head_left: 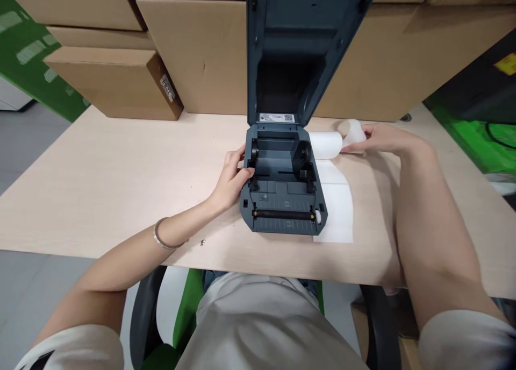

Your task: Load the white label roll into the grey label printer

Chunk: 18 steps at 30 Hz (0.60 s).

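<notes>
A dark blue-grey label printer (282, 198) stands on the table with its lid (298, 47) raised and its roll compartment bare. My left hand (231, 179) grips the printer's left side, thumb on the rim. To the right of the printer lies a white label roll (326, 145), its loose strip (336, 208) running toward the table's front edge. My right hand (377, 139) pinches a curled white piece (353, 133) at the roll's right end; whether it joins the roll cannot be made out.
Large cardboard boxes (197, 58) line the table's back edge behind the printer. A flatter box (113, 82) stands at the back left. The pale wooden table (100, 187) extends to both sides. Chair armrests are below its front edge.
</notes>
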Motion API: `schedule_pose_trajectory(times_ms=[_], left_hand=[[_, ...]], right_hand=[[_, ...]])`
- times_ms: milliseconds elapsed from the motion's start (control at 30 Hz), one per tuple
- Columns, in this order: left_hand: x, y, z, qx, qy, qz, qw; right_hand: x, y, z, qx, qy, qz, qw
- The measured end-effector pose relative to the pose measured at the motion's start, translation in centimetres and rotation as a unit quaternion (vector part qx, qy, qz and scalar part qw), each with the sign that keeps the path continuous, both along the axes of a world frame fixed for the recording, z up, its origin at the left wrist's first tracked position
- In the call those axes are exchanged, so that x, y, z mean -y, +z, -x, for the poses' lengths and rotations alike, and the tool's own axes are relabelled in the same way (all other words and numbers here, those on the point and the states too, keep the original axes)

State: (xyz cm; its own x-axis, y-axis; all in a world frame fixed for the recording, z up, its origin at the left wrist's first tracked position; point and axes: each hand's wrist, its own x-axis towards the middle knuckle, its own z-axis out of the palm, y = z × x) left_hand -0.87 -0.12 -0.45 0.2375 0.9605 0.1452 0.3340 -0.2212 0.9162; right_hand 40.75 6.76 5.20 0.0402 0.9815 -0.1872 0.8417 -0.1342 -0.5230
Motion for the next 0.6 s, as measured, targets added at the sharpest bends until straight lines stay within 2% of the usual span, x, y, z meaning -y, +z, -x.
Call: schedule_pose_trajectory(times_ms=[133, 233, 300, 367, 467, 600], left_hand=[[-0.1, -0.2, 0.0, 0.006, -0.001, -0.006, 1.0], [-0.1, -0.3, 0.1, 0.003, -0.003, -0.013, 1.0], [-0.2, -0.3, 0.2, -0.001, -0.008, -0.016, 1.0], [-0.2, -0.3, 0.2, -0.004, -0.008, -0.019, 1.0], [-0.2, -0.3, 0.1, -0.007, -0.005, -0.017, 1.0], [-0.4, -0.7, -0.1, 0.01, -0.006, -0.007, 1.0]], right_hand=[[2.0, 3.7, 0.4, -0.002, -0.052, -0.055, 0.997], [4.5, 6.6, 3.8, -0.058, -0.01, -0.12, 0.991], [5.8, 7.4, 7.2, -0.078, 0.047, -0.15, 0.984], [6.4, 7.0, 10.8, -0.062, 0.11, -0.17, 0.977], [6.2, 5.0, 14.8, -0.021, 0.197, -0.186, 0.962], [5.3, 2.0, 16.7, 0.001, 0.278, -0.214, 0.936]])
